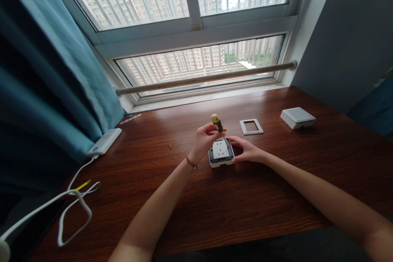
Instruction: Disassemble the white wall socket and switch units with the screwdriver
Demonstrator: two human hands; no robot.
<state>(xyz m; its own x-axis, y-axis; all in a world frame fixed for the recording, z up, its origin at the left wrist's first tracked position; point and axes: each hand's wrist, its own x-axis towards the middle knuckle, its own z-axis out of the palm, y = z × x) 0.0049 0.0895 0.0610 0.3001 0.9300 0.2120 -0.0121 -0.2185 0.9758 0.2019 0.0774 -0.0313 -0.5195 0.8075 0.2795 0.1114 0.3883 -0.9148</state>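
Note:
A white wall socket [221, 152] in its box lies on the wooden desk [251, 196] in front of me. My left hand [204, 141] is closed round a small screwdriver with a yellow and black handle [216, 123], held upright over the socket's top edge. My right hand [245, 149] curls round the socket's right side and steadies it. A thin bracelet sits on my left wrist.
A white socket frame [251, 127] and a white box [297, 117] lie beyond the socket to the right. A small screw [170, 146] rests on the desk to the left. A white power bank [105, 141] with a white cable [73, 204] sits at the desk's left edge beside a teal curtain [46, 69].

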